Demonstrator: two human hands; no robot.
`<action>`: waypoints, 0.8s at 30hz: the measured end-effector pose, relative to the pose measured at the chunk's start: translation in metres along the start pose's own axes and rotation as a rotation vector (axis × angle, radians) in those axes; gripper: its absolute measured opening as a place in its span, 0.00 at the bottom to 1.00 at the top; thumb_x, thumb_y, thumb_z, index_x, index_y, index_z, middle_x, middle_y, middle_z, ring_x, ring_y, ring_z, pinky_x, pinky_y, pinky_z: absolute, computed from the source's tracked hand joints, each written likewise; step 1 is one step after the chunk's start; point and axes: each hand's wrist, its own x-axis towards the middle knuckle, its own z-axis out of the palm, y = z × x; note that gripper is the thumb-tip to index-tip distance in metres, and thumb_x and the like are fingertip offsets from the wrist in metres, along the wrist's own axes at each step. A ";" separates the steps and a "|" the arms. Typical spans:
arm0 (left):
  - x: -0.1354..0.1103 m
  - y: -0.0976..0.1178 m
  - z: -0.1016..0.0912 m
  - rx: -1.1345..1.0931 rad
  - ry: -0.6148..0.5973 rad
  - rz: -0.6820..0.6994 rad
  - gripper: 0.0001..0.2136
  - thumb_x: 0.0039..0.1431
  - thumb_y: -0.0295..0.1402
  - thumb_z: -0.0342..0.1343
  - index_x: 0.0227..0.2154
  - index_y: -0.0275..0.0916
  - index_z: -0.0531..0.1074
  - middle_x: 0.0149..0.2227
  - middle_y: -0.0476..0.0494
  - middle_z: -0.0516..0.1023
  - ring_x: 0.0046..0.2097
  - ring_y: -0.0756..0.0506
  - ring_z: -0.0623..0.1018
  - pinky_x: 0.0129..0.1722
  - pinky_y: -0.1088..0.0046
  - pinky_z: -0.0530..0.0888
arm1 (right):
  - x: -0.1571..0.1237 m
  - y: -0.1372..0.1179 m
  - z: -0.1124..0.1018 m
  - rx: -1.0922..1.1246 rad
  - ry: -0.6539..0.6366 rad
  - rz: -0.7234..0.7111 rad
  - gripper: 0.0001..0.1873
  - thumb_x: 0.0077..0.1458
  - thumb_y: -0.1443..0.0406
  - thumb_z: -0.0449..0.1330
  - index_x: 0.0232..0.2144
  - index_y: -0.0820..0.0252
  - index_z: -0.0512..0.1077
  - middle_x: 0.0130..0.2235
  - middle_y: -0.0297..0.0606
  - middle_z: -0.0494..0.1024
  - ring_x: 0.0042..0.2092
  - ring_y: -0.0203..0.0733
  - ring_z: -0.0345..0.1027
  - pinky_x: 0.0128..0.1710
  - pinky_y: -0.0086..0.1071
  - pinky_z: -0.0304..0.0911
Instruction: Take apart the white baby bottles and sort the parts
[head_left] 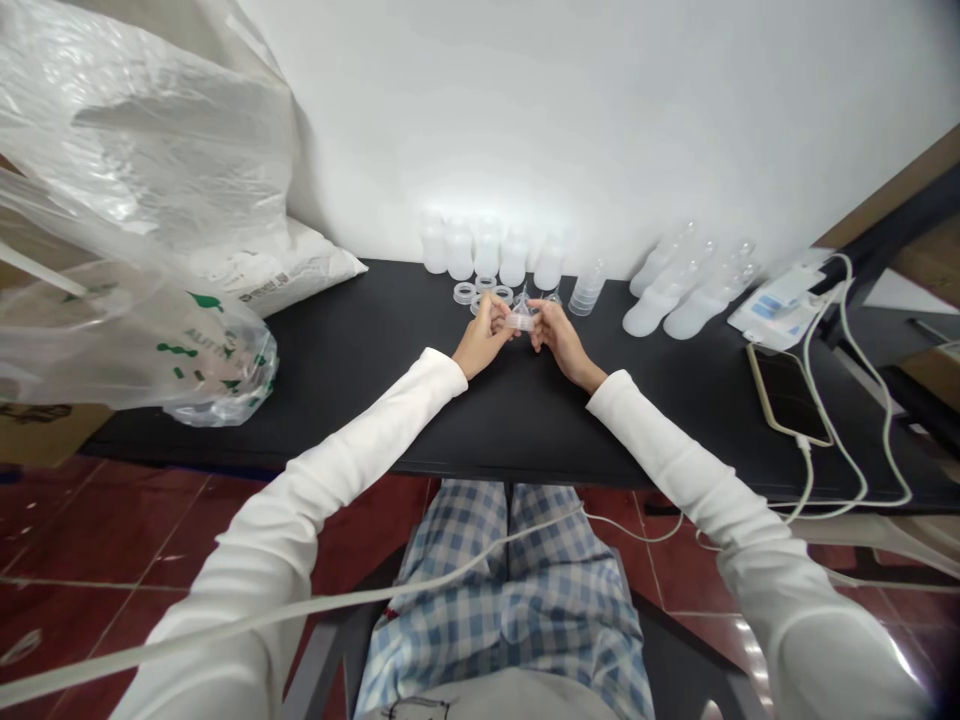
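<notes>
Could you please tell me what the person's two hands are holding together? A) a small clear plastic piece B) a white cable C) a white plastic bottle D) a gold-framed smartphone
A: the left hand and right hand pinch the small clear plastic piece between their fingertips, above the matte black table.

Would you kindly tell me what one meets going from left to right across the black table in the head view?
Clear plastic bag with green print → left hand → small clear plastic piece → right hand → translucent bottles lying down → gold-rimmed smartphone
</notes>
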 end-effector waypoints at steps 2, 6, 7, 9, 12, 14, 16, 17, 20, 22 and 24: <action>0.000 -0.001 -0.001 0.069 -0.008 0.067 0.13 0.62 0.36 0.61 0.39 0.42 0.59 0.39 0.48 0.75 0.35 0.50 0.79 0.37 0.70 0.75 | -0.001 -0.003 0.001 -0.062 -0.023 -0.008 0.32 0.51 0.36 0.64 0.43 0.54 0.72 0.29 0.29 0.67 0.28 0.32 0.61 0.24 0.27 0.60; 0.000 -0.006 -0.002 0.152 -0.005 0.114 0.13 0.61 0.31 0.59 0.43 0.42 0.60 0.48 0.43 0.71 0.39 0.51 0.78 0.41 0.69 0.77 | -0.004 -0.007 0.003 -0.154 0.020 -0.086 0.28 0.50 0.41 0.69 0.40 0.54 0.75 0.32 0.30 0.68 0.30 0.32 0.59 0.24 0.26 0.61; 0.001 -0.008 -0.005 0.176 0.014 0.119 0.14 0.60 0.29 0.58 0.45 0.42 0.59 0.49 0.42 0.70 0.41 0.49 0.79 0.42 0.67 0.77 | -0.004 -0.007 0.004 -0.150 0.051 -0.091 0.28 0.49 0.41 0.69 0.38 0.55 0.74 0.32 0.30 0.68 0.30 0.31 0.59 0.24 0.26 0.61; 0.005 -0.011 -0.014 0.272 0.109 0.141 0.17 0.56 0.23 0.55 0.46 0.42 0.60 0.50 0.40 0.70 0.47 0.45 0.79 0.47 0.63 0.77 | -0.004 -0.005 0.004 -0.119 0.125 -0.093 0.29 0.47 0.39 0.69 0.34 0.55 0.70 0.33 0.30 0.69 0.30 0.31 0.60 0.24 0.26 0.63; 0.017 -0.014 -0.038 0.458 0.391 0.138 0.20 0.51 0.19 0.54 0.46 0.40 0.61 0.51 0.36 0.67 0.56 0.39 0.74 0.60 0.53 0.72 | -0.002 0.000 0.003 -0.060 0.205 -0.089 0.31 0.45 0.38 0.70 0.32 0.54 0.65 0.33 0.30 0.69 0.30 0.31 0.61 0.24 0.25 0.64; 0.029 -0.017 -0.056 0.486 0.583 0.041 0.22 0.50 0.19 0.55 0.48 0.39 0.60 0.56 0.32 0.63 0.62 0.36 0.69 0.66 0.49 0.66 | -0.002 0.002 0.003 -0.050 0.220 -0.084 0.31 0.46 0.39 0.70 0.33 0.54 0.64 0.33 0.29 0.68 0.30 0.31 0.62 0.23 0.24 0.64; 0.043 -0.023 -0.072 0.454 0.760 -0.079 0.26 0.49 0.21 0.57 0.51 0.38 0.57 0.61 0.27 0.58 0.68 0.33 0.62 0.70 0.47 0.60 | -0.002 0.003 0.002 -0.055 0.237 -0.087 0.31 0.47 0.38 0.69 0.33 0.53 0.63 0.32 0.28 0.66 0.29 0.30 0.61 0.23 0.25 0.64; 0.051 -0.027 -0.079 0.430 0.811 -0.126 0.28 0.49 0.21 0.58 0.53 0.39 0.55 0.63 0.26 0.57 0.70 0.32 0.59 0.71 0.45 0.58 | -0.002 0.004 0.002 -0.059 0.249 -0.091 0.32 0.47 0.38 0.69 0.33 0.53 0.62 0.32 0.28 0.65 0.29 0.30 0.61 0.22 0.24 0.64; 0.073 -0.039 -0.093 0.392 0.822 -0.190 0.33 0.47 0.20 0.61 0.54 0.41 0.54 0.66 0.26 0.57 0.72 0.31 0.56 0.71 0.44 0.55 | -0.002 0.004 0.001 -0.065 0.279 -0.101 0.32 0.47 0.37 0.68 0.33 0.53 0.61 0.34 0.28 0.65 0.29 0.30 0.61 0.22 0.24 0.63; 0.086 -0.045 -0.099 0.397 0.774 -0.253 0.33 0.47 0.18 0.62 0.53 0.41 0.54 0.65 0.27 0.60 0.70 0.33 0.59 0.71 0.46 0.53 | -0.002 0.004 0.000 -0.074 0.272 -0.105 0.32 0.48 0.37 0.67 0.33 0.53 0.61 0.35 0.29 0.66 0.29 0.30 0.61 0.22 0.24 0.63; 0.094 -0.048 -0.103 0.391 0.731 -0.318 0.31 0.49 0.18 0.64 0.51 0.39 0.55 0.61 0.30 0.66 0.67 0.36 0.62 0.69 0.46 0.50 | -0.002 0.003 0.000 -0.089 0.253 -0.108 0.31 0.50 0.37 0.65 0.34 0.53 0.62 0.35 0.30 0.68 0.30 0.30 0.62 0.24 0.24 0.64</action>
